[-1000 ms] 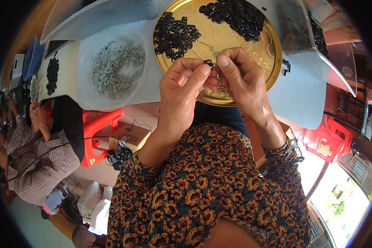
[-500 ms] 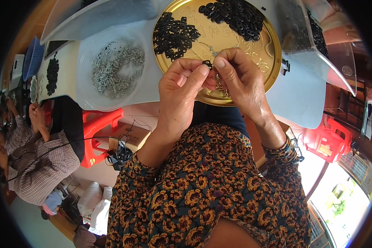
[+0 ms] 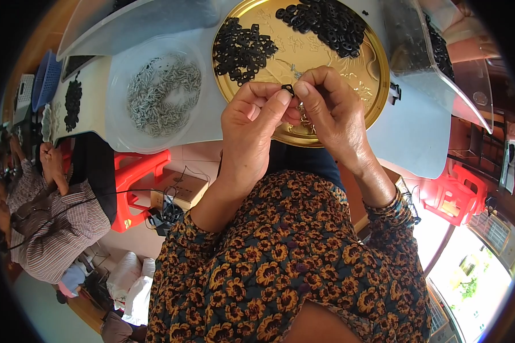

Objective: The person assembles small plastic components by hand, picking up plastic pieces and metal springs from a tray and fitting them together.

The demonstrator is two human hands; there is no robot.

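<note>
While the left hand (image 3: 248, 127) pinches a black piece (image 3: 289, 88), right hand (image 3: 339, 117) nearer, grip unclear

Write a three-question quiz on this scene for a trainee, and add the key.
1. True or false: the left hand pinches a small black part.

2. Fill in: the gold tray bears ___ large piles of black parts.

3. Pick one: what lies in the clear tub to the left of the tray?
A) Red beads
B) Silvery metal pieces
C) Folded cloths

Key: 1. True. 2. Two. 3. B.
</note>
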